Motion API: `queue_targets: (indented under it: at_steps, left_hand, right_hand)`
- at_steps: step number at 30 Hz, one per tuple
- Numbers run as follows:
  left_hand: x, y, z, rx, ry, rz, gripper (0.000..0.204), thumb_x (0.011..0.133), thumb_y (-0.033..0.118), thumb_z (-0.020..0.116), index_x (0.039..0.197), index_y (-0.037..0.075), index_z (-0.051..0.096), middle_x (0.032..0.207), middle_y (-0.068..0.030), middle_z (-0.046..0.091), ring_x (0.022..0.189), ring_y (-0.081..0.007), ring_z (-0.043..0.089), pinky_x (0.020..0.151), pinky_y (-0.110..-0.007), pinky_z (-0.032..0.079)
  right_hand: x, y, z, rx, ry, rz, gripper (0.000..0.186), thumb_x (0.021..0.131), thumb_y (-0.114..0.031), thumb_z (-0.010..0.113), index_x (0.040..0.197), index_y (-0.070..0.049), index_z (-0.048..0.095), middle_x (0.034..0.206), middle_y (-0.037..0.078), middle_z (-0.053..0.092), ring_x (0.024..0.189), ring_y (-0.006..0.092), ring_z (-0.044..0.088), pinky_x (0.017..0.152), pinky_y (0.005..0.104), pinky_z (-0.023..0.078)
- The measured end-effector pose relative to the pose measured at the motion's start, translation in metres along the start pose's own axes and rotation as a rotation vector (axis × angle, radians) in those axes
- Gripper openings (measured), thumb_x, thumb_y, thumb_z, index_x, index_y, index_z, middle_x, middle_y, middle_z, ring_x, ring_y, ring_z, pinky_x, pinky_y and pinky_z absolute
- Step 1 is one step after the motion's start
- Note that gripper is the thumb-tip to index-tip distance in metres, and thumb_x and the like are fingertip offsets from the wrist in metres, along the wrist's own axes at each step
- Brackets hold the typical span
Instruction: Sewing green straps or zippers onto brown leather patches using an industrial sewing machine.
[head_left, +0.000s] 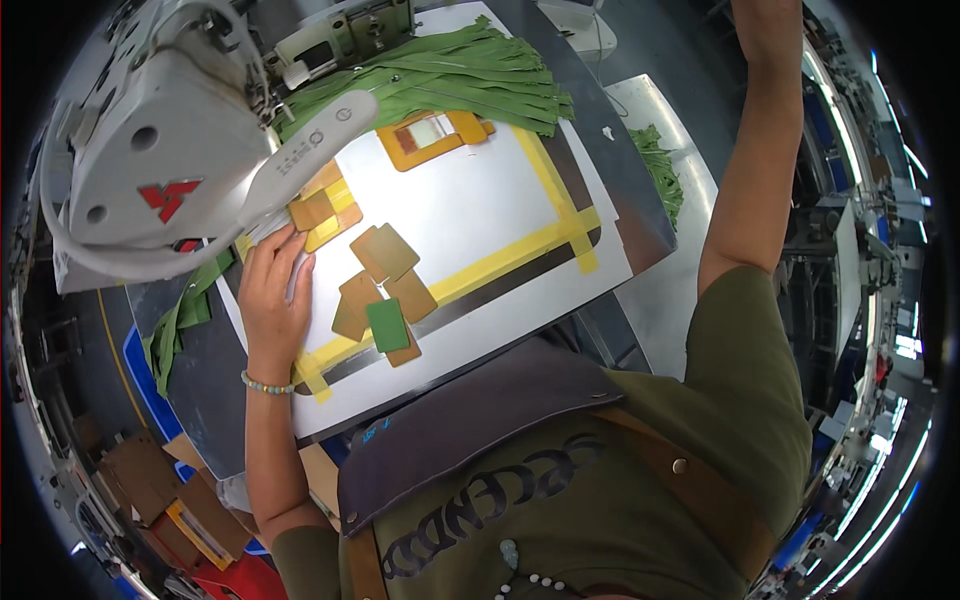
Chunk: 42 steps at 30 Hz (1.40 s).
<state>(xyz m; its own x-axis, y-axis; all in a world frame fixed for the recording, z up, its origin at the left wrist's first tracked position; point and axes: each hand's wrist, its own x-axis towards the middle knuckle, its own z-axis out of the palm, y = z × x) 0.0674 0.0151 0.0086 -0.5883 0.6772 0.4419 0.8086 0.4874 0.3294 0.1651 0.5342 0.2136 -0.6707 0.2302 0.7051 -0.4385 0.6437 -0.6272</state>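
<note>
Your left hand lies open and flat on the white template sheet on the table, fingertips touching the tan card by the sewing machine. More tan cards and a green card lie just beside it. Your right arm reaches up out of view, so I cannot tell that hand's state.

**Out of sight**

The right hand is cut off by the top edge; only the raised forearm shows, so its grip cannot be told. The sewing machine hides the needle area and the left fingertips' far end. Green strips at the desk's right blur together.
</note>
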Motion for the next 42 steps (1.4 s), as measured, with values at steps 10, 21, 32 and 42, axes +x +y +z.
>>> queue_targets:
  at_steps: [10,21,32,42]
  left_hand:
    - [-0.002,-0.006,-0.004,-0.172,0.003,-0.004,0.024,0.093,0.002,0.073,0.117,0.0,0.072,0.124,-0.0134,0.071,0.113,-0.0311,0.067,0.097,-0.04,0.053]
    - [-0.006,-0.004,-0.007,-0.171,0.083,0.004,0.014,0.096,0.001,0.071,0.109,0.0,0.075,0.114,-0.0102,0.076,0.096,-0.0239,0.073,0.079,-0.031,0.06]
    - [-0.009,-0.002,-0.057,-0.184,0.071,-0.163,0.013,0.095,0.007,0.074,0.107,0.003,0.075,0.108,-0.009,0.077,0.093,-0.0262,0.072,0.08,-0.034,0.056]
    - [0.006,-0.002,-0.03,0.032,0.041,0.349,0.018,0.087,0.001,0.077,0.103,0.004,0.07,0.103,-0.007,0.073,0.088,-0.0231,0.07,0.072,-0.033,0.057]
  right_hand:
    - [-0.11,0.104,0.095,-0.32,-0.434,0.185,0.026,0.095,-0.009,0.065,0.117,-0.01,0.08,0.11,0.005,0.079,0.102,0.0209,0.073,0.091,0.0325,0.055]
    - [-0.088,0.044,0.173,-0.474,-0.416,-0.169,0.023,0.102,-0.014,0.063,0.12,-0.009,0.076,0.118,0.004,0.075,0.106,0.0191,0.069,0.094,0.0313,0.053]
    - [-0.074,0.045,0.231,-0.321,-0.456,-0.142,0.017,0.095,-0.012,0.066,0.101,0.0,0.076,0.099,0.017,0.073,0.093,0.0359,0.071,0.083,0.0418,0.056]
    - [-0.056,0.006,0.192,-0.091,-1.041,0.312,0.024,0.103,-0.023,0.063,0.116,-0.008,0.076,0.106,0.003,0.074,0.096,0.0134,0.066,0.087,0.0289,0.051]
